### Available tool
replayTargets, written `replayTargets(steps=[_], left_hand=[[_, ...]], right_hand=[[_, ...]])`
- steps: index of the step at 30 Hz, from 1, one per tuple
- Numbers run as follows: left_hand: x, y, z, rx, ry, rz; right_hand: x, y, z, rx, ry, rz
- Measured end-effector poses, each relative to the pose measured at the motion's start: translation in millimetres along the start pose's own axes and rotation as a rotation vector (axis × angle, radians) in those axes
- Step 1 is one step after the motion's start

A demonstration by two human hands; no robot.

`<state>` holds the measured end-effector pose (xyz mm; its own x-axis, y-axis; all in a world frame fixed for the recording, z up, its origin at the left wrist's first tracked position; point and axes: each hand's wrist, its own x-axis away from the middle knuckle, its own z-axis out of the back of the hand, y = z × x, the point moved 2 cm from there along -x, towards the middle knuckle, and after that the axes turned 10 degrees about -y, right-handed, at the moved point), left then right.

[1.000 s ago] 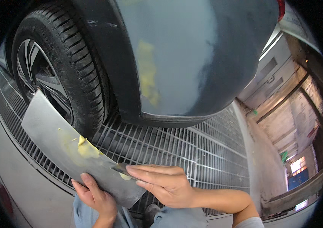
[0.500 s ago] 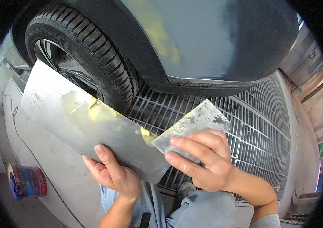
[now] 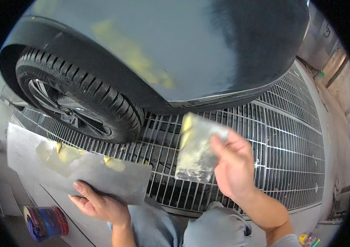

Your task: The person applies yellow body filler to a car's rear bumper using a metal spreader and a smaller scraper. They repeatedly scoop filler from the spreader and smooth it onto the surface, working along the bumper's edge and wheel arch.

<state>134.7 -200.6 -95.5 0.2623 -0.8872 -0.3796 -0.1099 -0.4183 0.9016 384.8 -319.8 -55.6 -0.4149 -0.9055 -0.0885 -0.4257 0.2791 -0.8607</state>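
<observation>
My left hand (image 3: 103,206) grips the lower edge of a wide grey metal mixing board (image 3: 101,175), thumb on its face. Lumps and smears of yellow putty (image 3: 66,153) lie along the board's upper edge. In my right hand (image 3: 237,166) is a flat, squarish putty spreader (image 3: 197,150), held upright between thumb and fingers. Yellow putty coats the spreader's left edge, and pale streaks mark its face. The spreader is apart from both the board and the car. Above it, a yellow filler patch (image 3: 136,59) runs diagonally across the grey car panel (image 3: 191,49).
A black tyre (image 3: 101,96) with a spoked wheel stands at the left under the dark wheel arch. Metal floor grating (image 3: 282,144) spreads below the bumper. A blue and red tub (image 3: 45,222) lies lower left. Small colourful packaging (image 3: 308,240) sits lower right.
My right hand has turned the spreader upright and lifted it off the board, so its putty-coated edge now shows. The board has shifted left and down. The view has tilted, bringing more panel in.
</observation>
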Motion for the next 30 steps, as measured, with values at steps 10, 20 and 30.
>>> replayTargets(steps=[10, 20, 30], left_hand=[[-47.7, -34.2, 90.9, -0.012, -0.095, 0.581], [-106.4, -64.4, 199.8, -0.125, -0.271, 0.8], [-169.0, -118.0, 289.1, -0.256, -0.229, 0.751]], right_hand=[[-35.5, 30.3, -40.6, 1.051, 0.483, 0.974], [-83.0, 65.6, -74.9, 1.191, 0.75, 1.164], [-89.3, 80.1, -96.2, 1.225, 0.78, 1.086]])
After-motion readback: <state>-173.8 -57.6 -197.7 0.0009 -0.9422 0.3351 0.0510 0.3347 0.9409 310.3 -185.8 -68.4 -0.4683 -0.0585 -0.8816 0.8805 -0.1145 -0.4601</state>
